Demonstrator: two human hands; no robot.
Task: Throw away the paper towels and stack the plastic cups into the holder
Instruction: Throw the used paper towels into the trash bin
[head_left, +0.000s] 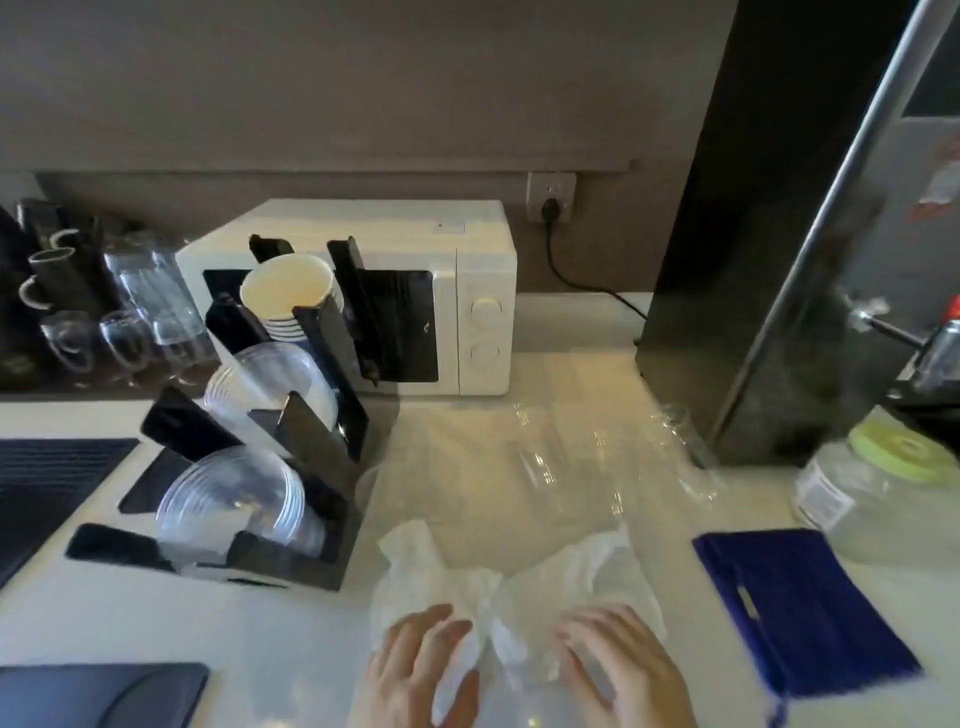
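Crumpled white paper towels (457, 582) lie on the pale counter near its front edge. My left hand (415, 670) and my right hand (623, 670) close on them from either side, fingers curled into the paper. Clear plastic cups (540, 462) lie on their sides further back on the counter, one (680, 441) against the dark pillar; they are blurred and hard to separate. A black cup holder (332, 566) stands to the left. It carries a stack of paper cups (288, 291) and two stacks of clear cups (270, 384), (234, 499).
A white microwave (467, 291) stands behind the holder, plugged in at the wall. Glasses and mugs (104, 332) fill the far left. A dark pillar (727, 312), a green-lidded jar (872, 483) and a blue cloth (795, 608) are on the right.
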